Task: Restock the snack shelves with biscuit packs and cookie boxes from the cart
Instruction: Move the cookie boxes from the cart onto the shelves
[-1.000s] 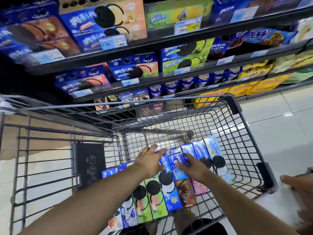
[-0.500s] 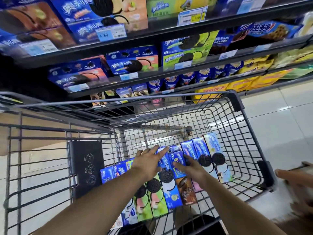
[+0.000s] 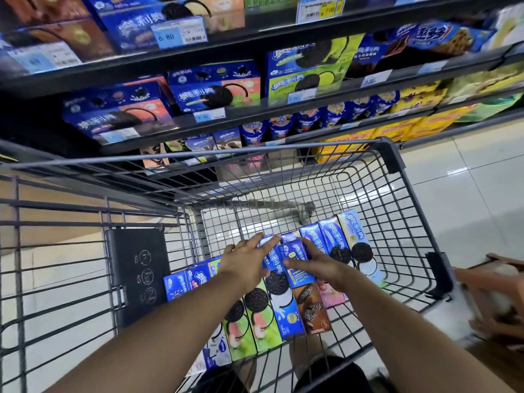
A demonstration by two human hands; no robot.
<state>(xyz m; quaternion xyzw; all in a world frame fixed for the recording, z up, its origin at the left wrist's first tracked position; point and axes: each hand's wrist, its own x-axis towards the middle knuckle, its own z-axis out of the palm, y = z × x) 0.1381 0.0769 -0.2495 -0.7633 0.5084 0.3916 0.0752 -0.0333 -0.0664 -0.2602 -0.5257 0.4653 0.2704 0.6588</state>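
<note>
In the cart, a row of cookie boxes lies along the floor's near edge. The left hand rests straight-fingered on a blue box. The right hand grips a chocolate box between thumb and fingers, its wrist hiding most of a pink box. The shelves above are blurred.

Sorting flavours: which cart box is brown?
The brown-ended box under the right hand, between the blue box and the pink box; the rest lack brown.
</note>
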